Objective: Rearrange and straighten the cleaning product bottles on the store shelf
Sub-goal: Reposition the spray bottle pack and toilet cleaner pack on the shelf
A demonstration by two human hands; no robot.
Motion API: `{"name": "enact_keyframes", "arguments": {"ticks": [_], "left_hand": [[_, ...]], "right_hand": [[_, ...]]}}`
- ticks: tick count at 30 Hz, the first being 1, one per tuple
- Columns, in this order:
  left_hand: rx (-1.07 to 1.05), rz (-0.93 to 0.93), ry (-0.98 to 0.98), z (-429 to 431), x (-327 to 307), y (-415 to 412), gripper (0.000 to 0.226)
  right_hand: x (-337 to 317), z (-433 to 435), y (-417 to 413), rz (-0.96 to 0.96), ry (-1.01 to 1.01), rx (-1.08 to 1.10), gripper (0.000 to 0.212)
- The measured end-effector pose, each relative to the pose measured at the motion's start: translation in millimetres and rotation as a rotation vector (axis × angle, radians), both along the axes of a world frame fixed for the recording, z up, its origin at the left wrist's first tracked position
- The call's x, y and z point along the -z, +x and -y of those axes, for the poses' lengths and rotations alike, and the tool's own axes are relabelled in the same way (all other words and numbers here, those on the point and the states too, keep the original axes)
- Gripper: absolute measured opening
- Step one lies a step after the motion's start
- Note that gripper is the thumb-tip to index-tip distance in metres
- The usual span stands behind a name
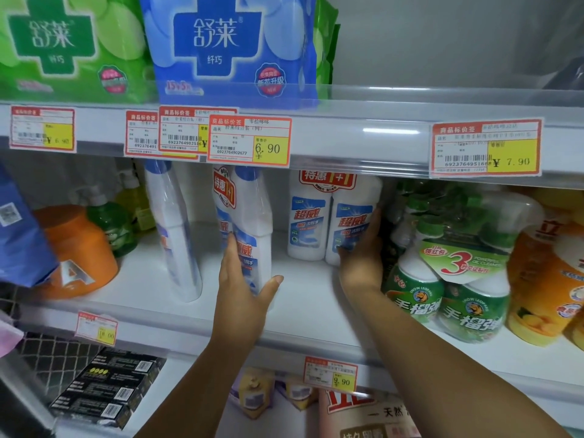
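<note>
Our left hand (243,279) wraps the lower part of a shrink-wrapped twin pack of white toilet-cleaner bottles (249,222) at the centre of the frame: fingers run up its left side, the thumb (272,284) is pressed against its front near the base. That pack tilts, its blue caps leaning toward the upper left. Our right hand (363,251) lies flat along the right side of a second twin pack (331,216), fingers together and pointing up, the palm against the bottle; we cannot tell where the thumb sits. This pack stands upright farther back on the white shelf (300,295), right of centre. Left of our left hand a single white bottle (177,232) leans the same way. Just beside our right wrist stands a green twin pack of spray cleaner (448,279). Price tags (249,140) hang on the shelf rail above.
</note>
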State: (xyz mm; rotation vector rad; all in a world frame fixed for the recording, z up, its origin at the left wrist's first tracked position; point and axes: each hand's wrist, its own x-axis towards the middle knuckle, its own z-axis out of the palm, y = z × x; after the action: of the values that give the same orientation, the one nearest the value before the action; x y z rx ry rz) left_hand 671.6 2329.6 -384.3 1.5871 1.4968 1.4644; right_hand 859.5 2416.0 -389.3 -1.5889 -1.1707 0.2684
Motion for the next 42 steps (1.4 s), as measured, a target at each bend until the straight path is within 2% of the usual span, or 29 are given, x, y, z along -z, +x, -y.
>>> {"name": "enact_keyframes", "arguments": {"ticks": [3,7,10,12,15,17,18,22,24,28,31,37,39,42], "left_hand": [[0.007,0.004,-0.015,0.7,-0.6,-0.4,0.097],[0.018,0.020,-0.022,3.0,-2.1,-1.9,0.096],[0.035,0.053,-0.019,9.2,-7.6,-3.0,0.085],[0.039,0.105,-0.038,14.4,-13.9,-6.0,0.068],[0.059,0.199,-0.077,19.9,-18.8,-13.1,0.063],[0.071,0.216,-0.078,20.1,-16.1,-19.1,0.063],[0.080,0.224,-0.078,20.3,-15.0,-21.6,0.062],[0.120,0.235,-0.115,16.9,-9.7,-28.9,0.050],[0.095,0.183,-0.118,14.6,-9.5,-27.4,0.043],[0.024,0.075,-0.128,-1.8,-4.9,-21.8,0.066],[0.091,0.042,-0.192,-11.9,-7.3,-8.8,0.081],[0.190,0.069,-0.187,-29.0,-12.2,17.0,0.067],[0.207,0.080,-0.163,-28.8,-9.1,25.1,0.058],[0.180,0.083,-0.150,-30.4,-6.2,32.2,0.057]], "right_hand": [[2.4,6.6,2.6,-0.118,0.039,-0.089,0.101],[6.7,28.1,-1.2,-0.084,0.052,-0.111,0.098],[3.2,51.3,-15.0,-0.014,0.064,-0.129,0.084],[-2.8,69.8,-33.7,-0.026,-0.038,-0.317,0.072],[-8.5,81.2,-64.5,-0.055,-0.216,-0.638,0.085],[-15.0,79.5,-83.2,-0.089,-0.213,-0.685,0.091],[-16.6,77.5,-90.5,-0.123,-0.197,-0.682,0.086],[-16.4,79.2,-92.8,-0.117,-0.109,-0.601,0.038],[-15.5,83.9,-74.6,-0.174,-0.083,-0.556,0.032],[-15.6,96.7,-26.4,-0.120,-0.093,-0.489,0.033],[-20.4,103.4,-1.5,-0.084,-0.124,-0.412,0.034],[-11.4,101.4,-1.9,0.029,0.006,-0.200,0.071],[-1.9,96.0,-5.0,0.025,-0.001,-0.180,0.078],[1.8,89.6,-3.9,0.010,0.004,-0.168,0.081]]}}
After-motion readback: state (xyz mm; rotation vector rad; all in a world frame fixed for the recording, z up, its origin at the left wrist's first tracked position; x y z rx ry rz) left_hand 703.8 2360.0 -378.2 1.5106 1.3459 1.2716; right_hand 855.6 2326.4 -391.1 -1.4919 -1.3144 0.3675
